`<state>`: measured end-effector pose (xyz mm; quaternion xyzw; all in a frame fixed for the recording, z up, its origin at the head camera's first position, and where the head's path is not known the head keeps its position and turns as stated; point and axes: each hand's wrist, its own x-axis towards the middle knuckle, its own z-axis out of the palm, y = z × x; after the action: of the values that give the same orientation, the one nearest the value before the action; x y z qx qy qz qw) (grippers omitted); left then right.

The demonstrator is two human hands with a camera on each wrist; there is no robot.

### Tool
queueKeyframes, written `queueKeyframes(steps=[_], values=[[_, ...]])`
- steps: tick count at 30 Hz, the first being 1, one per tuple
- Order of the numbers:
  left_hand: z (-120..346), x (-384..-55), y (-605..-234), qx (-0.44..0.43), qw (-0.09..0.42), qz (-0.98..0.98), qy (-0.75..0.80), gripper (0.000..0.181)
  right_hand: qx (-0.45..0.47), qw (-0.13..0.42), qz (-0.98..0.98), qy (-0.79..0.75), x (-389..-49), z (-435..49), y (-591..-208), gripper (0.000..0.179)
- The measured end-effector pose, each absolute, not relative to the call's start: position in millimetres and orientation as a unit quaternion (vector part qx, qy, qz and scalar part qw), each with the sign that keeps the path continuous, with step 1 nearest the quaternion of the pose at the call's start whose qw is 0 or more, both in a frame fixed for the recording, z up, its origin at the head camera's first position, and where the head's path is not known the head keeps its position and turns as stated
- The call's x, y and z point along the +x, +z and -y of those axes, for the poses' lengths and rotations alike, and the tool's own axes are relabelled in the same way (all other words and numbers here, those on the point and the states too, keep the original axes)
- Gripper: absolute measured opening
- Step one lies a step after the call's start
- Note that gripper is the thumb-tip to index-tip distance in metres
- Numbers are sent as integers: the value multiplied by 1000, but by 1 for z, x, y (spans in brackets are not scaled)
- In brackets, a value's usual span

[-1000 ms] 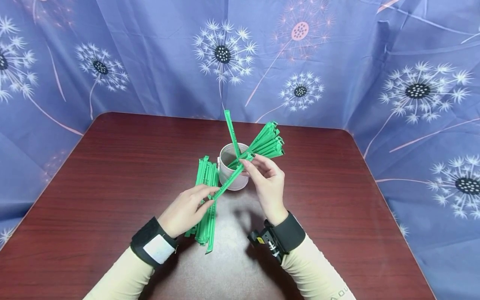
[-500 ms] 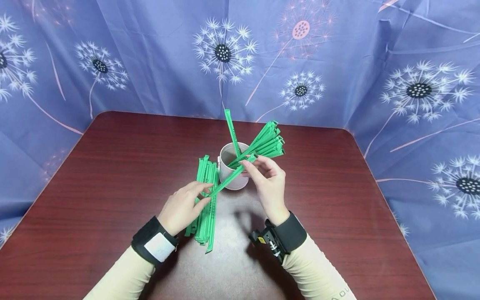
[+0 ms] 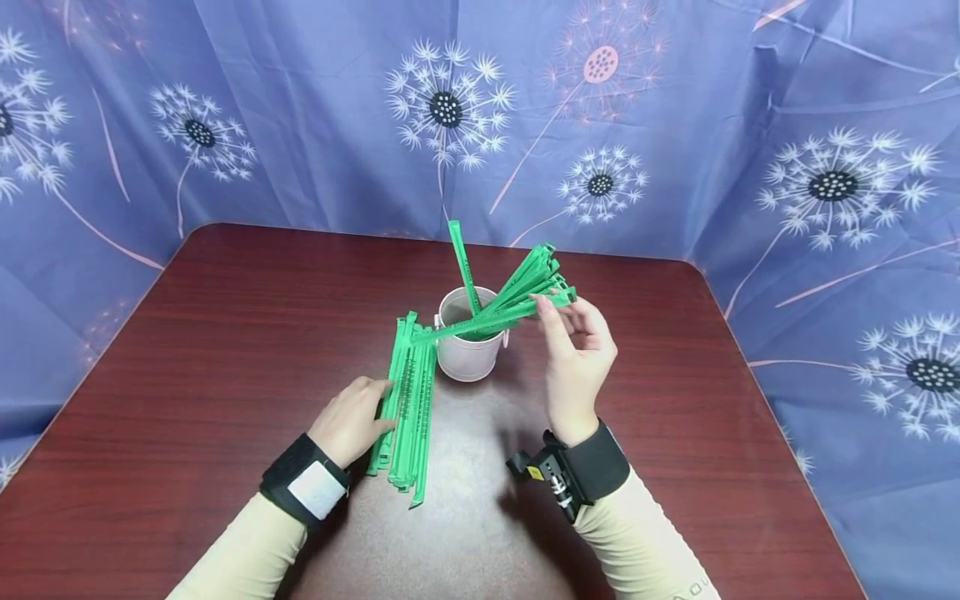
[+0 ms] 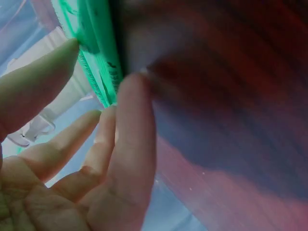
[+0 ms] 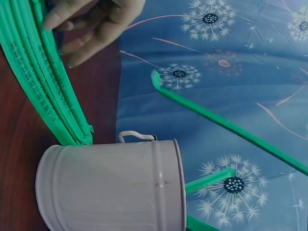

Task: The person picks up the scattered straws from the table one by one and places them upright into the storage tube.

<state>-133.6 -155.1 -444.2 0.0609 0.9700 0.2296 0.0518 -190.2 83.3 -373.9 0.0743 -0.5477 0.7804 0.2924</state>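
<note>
My right hand point(image 3: 581, 362) pinches a long, thin green stick packet point(image 3: 495, 318) by its right end, between thumb and fingers. This packet slants across the pail's mouth, its free end reaching over the pile; the right wrist view shows the held packet point(image 5: 226, 124) against the cloth. My left hand point(image 3: 348, 421) is at the left edge of a pile of several like packets point(image 3: 408, 417), thumb and fingers spread apart, fingertips right at the packets point(image 4: 98, 53). A small whitish pail point(image 3: 467, 358) stands upright with several green packets point(image 3: 536, 271) leaning out to the right and one upright packet point(image 3: 461, 254).
The brown wooden table point(image 3: 247, 317) spreads around the pile and pail. Behind it hangs a blue cloth point(image 3: 322, 108) with dandelion prints. A small handle point(image 5: 137, 136) sticks out from the pail's side, close to the pile.
My left hand has let go of the held packet's lower end and moved down-left to the pile's edge. My right hand has moved right and slightly up, swinging the packet flatter over the pail.
</note>
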Motion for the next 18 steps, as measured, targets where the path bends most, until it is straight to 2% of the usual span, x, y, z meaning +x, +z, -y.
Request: queueKeyframes(steps=[11, 18], values=[[155, -133, -443, 47, 71, -967, 239, 49, 77, 388, 461, 794, -196, -89, -369, 11], [157, -133, -443, 41, 69, -966, 245, 49, 70, 385, 467, 793, -200, -92, -378, 10]])
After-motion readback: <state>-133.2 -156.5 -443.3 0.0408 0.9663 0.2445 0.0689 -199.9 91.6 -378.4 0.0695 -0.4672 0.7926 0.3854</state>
